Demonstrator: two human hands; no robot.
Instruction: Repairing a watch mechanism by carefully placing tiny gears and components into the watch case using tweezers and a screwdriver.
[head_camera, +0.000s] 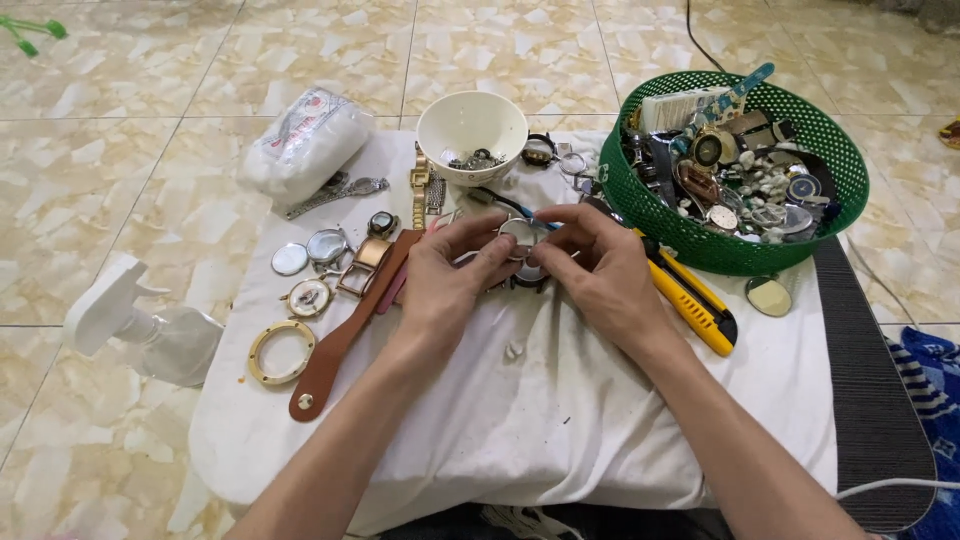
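Observation:
My left hand (452, 272) and my right hand (590, 268) meet over the white cloth (560, 410), both pinching a small round watch case (519, 235) between their fingertips. A thin blue-tipped tool (538, 223) sticks out from the right fingers toward the case. A brown leather strap (340, 345) lies just left of my left hand. A yellow utility knife (695, 300) lies under and to the right of my right hand.
A green mesh basket (735, 255) of watch parts stands at the right. A white bowl (472, 122) with small metal parts sits behind the hands. Watch cases, glass discs and a gold ring (281, 352) lie at the left. A clear spray bottle (150, 335) rests on the tiled floor.

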